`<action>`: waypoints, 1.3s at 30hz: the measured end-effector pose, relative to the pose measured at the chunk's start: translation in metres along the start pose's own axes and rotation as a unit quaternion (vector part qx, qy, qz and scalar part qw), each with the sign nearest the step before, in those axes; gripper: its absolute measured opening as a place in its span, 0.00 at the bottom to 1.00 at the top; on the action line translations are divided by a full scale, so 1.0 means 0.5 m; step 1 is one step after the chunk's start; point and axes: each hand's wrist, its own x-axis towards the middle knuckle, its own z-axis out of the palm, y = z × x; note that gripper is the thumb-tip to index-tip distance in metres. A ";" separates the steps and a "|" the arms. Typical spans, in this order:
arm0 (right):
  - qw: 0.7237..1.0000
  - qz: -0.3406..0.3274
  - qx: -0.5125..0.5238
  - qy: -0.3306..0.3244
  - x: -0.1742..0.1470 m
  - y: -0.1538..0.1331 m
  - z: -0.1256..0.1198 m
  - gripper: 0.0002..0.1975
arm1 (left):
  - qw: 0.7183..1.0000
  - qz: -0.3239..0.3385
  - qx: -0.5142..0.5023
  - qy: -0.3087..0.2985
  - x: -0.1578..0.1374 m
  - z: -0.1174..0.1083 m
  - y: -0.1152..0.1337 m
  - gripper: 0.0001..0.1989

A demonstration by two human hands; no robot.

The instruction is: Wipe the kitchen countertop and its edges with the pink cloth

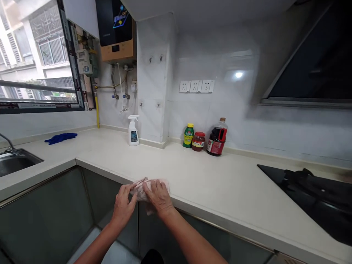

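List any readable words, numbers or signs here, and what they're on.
None reads clearly.
Black-and-gold wall heater: display and lettering blurred.
White plastic spray bottle: label too small.
Green yellow-capped bottle: too small.
Round red-lidded jar: too small.
Large dark red-labelled bottle: blurred.
Grey boxy wall meter: blurred.
Pale window-frame stickers: blurred.

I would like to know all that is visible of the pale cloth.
The cloth is pale pinkish white with faint mottling and looks like soft fabric. It lies crumpled at the front edge of the counter, with a part hanging below the edge. The right grip rests over it from above; the left grip touches its left side. Its full outline is hidden.
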 end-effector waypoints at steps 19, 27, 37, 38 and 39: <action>0.980 0.177 -0.082 -0.037 -0.647 0.451 -0.383 0.36 | 0.962 0.087 0.167 -0.196 0.204 0.216 0.123 0.15; 0.886 0.384 -0.235 -0.109 -0.901 0.640 -0.526 0.34 | 0.951 0.051 0.192 -0.237 0.201 0.216 0.135 0.21; 0.943 0.307 -0.105 -0.077 -0.568 0.392 -0.379 0.37 | 0.950 0.012 0.207 -0.235 0.202 0.220 0.166 0.22; 0.950 0.295 -0.081 -0.067 -0.530 0.360 -0.358 0.38 | 0.951 0.017 0.206 -0.229 0.199 0.218 0.165 0.21; 0.954 0.287 -0.061 -0.058 -0.500 0.334 -0.342 0.38 | 0.953 0.024 0.203 -0.223 0.197 0.216 0.164 0.20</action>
